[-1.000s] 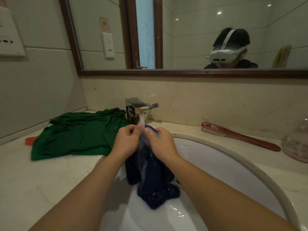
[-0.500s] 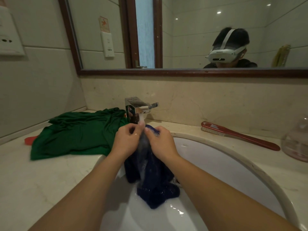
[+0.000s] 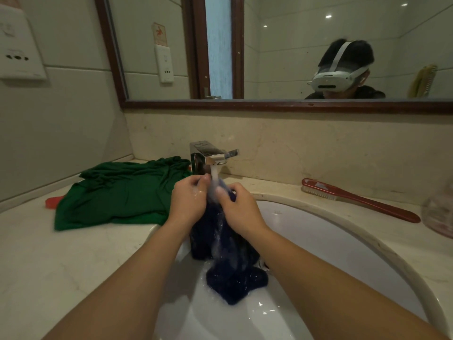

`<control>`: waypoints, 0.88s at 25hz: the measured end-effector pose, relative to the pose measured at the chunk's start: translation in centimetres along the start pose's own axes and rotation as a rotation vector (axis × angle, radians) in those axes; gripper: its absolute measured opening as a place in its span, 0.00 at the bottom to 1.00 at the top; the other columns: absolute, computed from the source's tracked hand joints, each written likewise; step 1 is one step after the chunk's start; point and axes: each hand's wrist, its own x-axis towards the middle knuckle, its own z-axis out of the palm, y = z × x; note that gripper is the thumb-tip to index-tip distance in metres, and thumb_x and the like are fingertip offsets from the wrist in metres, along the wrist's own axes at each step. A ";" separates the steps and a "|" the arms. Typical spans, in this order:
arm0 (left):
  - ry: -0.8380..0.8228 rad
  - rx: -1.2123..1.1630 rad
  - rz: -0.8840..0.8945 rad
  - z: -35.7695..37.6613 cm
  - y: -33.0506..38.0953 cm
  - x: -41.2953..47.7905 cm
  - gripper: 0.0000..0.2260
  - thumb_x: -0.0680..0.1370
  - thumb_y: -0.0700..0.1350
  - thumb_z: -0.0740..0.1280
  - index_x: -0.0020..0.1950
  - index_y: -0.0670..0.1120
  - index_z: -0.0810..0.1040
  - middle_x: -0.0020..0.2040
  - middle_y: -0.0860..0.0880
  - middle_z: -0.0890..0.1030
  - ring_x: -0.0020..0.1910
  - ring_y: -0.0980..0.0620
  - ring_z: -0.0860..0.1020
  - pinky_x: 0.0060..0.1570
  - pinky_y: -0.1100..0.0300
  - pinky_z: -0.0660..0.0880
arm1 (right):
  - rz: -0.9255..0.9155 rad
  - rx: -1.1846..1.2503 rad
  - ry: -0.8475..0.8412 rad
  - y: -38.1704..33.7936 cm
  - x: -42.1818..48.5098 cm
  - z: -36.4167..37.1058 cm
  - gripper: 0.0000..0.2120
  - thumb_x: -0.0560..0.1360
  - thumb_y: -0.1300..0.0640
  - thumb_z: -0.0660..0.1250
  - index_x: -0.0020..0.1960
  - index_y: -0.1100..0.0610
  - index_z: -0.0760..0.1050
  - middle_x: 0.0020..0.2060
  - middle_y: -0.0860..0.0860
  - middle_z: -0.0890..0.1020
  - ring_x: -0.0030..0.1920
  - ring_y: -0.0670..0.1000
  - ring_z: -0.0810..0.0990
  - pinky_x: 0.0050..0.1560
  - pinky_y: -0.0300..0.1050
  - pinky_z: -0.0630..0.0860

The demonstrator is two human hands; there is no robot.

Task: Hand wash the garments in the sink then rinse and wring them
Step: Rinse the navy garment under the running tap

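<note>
Left hand and right hand are both pinching wet navy-blue cloth garment, fingers curled, under running chrome faucet over white ceramic sink.

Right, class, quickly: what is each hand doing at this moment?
Left hand: closed, gripping the dark blue garment under the tap.
Right hand: closed, gripping the same garment.

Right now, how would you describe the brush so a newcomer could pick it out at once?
Start at the white sink; on the counter behind its right rim lies the brush. It is long, red and slim, bristles at the end toward the tap, unlike the clear container beside it at the picture's right edge.
</note>
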 end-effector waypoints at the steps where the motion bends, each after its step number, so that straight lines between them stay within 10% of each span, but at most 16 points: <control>1: 0.028 -0.037 -0.033 0.0 0.2 0.1 0.08 0.83 0.49 0.65 0.49 0.49 0.83 0.41 0.54 0.83 0.40 0.58 0.81 0.37 0.66 0.73 | 0.016 -0.057 -0.036 0.3 0.0 0.3 0.15 0.82 0.38 0.61 0.60 0.47 0.75 0.50 0.47 0.83 0.52 0.50 0.82 0.56 0.53 0.80; 6: 0.043 -0.115 -0.062 0.0 0.6 -0.1 0.08 0.83 0.48 0.66 0.49 0.49 0.83 0.40 0.57 0.81 0.36 0.65 0.78 0.32 0.75 0.70 | 0.098 0.017 -0.125 0.5 -0.1 1.0 0.17 0.84 0.42 0.61 0.65 0.51 0.75 0.53 0.50 0.84 0.53 0.51 0.83 0.56 0.54 0.81; 10: -0.084 -0.045 0.009 -0.1 0.1 -0.2 0.10 0.82 0.54 0.67 0.54 0.50 0.82 0.46 0.55 0.83 0.47 0.58 0.81 0.44 0.66 0.75 | 0.067 0.133 0.004 -0.3 0.7 0.4 0.15 0.85 0.45 0.60 0.60 0.54 0.77 0.48 0.52 0.85 0.49 0.53 0.84 0.44 0.46 0.78; 22: -0.150 -0.062 -0.072 0.0 1.6 -0.8 0.09 0.82 0.49 0.67 0.50 0.47 0.85 0.46 0.46 0.85 0.46 0.49 0.82 0.44 0.57 0.77 | -0.023 0.022 -0.039 0.2 0.9 -0.8 0.14 0.84 0.43 0.61 0.59 0.51 0.78 0.50 0.49 0.83 0.52 0.50 0.82 0.51 0.48 0.78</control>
